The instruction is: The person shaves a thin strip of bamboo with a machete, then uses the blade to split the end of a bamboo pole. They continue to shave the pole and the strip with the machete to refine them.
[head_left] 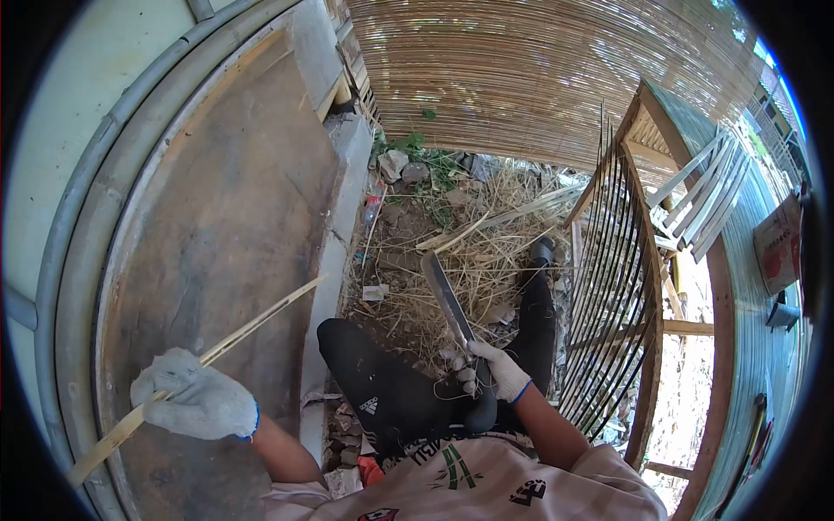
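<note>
My left hand, in a whitish work glove with a blue cuff, is closed around a long split bamboo strip. The strip slants up to the right across a brown wooden board, and a dark slit runs along its upper part. In my right hand, also gloved, is the handle of a machete. Its dark blade points up and slightly left, over the ground between my legs and apart from the strip. Loose thread hangs about the right glove.
The brown board fills the left side, beside a concrete ledge. Straw-like bamboo shavings and stones litter the ground. At right stand a slatted bamboo frame, pale flat strips and a bucket. A bamboo screen closes the back.
</note>
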